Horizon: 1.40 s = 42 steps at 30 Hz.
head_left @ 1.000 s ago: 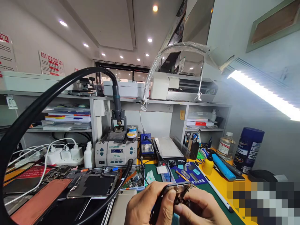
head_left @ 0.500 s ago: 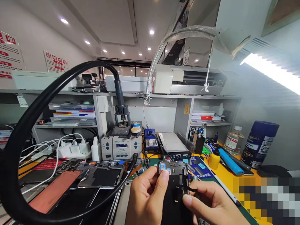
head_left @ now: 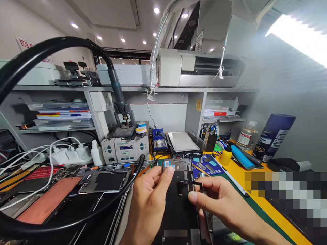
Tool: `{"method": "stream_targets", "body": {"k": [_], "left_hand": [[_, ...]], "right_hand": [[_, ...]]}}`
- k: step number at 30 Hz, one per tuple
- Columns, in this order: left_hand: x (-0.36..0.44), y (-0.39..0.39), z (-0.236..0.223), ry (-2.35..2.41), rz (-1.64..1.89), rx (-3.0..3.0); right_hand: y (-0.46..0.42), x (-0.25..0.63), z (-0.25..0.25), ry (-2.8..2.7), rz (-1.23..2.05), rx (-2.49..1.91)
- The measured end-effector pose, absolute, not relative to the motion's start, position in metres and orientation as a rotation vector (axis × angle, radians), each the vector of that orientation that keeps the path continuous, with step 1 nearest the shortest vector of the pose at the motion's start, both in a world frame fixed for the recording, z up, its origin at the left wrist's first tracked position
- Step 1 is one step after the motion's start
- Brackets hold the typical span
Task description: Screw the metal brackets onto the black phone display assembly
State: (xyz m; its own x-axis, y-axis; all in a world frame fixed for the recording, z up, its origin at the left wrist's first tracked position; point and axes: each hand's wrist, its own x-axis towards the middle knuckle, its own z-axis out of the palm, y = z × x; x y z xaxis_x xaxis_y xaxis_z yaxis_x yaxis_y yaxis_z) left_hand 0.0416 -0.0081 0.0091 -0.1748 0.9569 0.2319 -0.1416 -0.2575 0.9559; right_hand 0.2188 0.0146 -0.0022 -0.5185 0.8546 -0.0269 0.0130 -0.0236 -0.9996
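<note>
A black phone panel (head_left: 180, 214) is held above the counter (head_left: 277, 219), long axis running near to far, stickered end toward the far edge. The left hand's (head_left: 149, 197) fingers grip its left side; the right hand's (head_left: 217, 200) pinch its right edge.

Phone assembly (head_left: 176, 214), one: steeply tilted a second ago, now dark face towards me, lower centre. My left hand (head_left: 148, 200), right hand (head_left: 219, 197): then close together, now further apart. Lamp neck (head_left: 155, 51): arch now cut by top edge.
</note>
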Motion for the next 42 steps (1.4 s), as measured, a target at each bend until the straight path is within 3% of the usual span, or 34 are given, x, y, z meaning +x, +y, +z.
{"method": "stream_targets", "body": {"k": [8,19,42], "left_hand": [[0.038,-0.003,0.005,1.037,1.452,1.077],[0.030,-0.007,0.018,0.805,0.904,1.028],[0.029,-0.002,0.015,0.639,0.767,0.938]], "right_hand": [[0.015,0.218,-0.001,-1.581,1.802,-0.909],[0.025,0.225,0.000,-1.348,1.848,-0.857],[0.021,0.230,0.002,-1.398,1.897,-0.708]]}}
